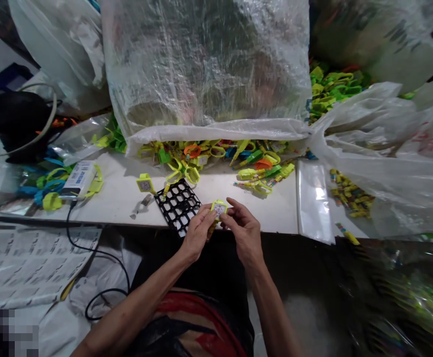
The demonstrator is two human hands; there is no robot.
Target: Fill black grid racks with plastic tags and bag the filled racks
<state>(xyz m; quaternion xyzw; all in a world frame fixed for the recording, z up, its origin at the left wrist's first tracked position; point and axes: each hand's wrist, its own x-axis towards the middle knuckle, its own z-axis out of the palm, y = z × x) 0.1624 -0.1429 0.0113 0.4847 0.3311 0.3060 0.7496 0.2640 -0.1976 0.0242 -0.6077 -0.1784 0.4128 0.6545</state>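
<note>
Just over the front edge of the white table, a yellow toy watch (219, 209) with a printed square face is turned up toward me. My left hand (197, 232) is closed on its left side, thumb on the face. My right hand (245, 229) grips it from the right with the thumb at the face's edge, while its index finger is raised. What lies under the watch is mostly hidden by my fingers. Beside my left hand is a black plastic grid (177, 203). Another yellow toy watch (145, 183) stands at the grid's upper left corner.
A large clear plastic bag (209, 64) spills a pile of yellow, green and orange pieces (216, 151) onto the table. Flat clear bags (315, 201) lie at right, near small candy tubes (352, 193). A white box-shaped device (78, 179) with a black cable (93, 250) sits left.
</note>
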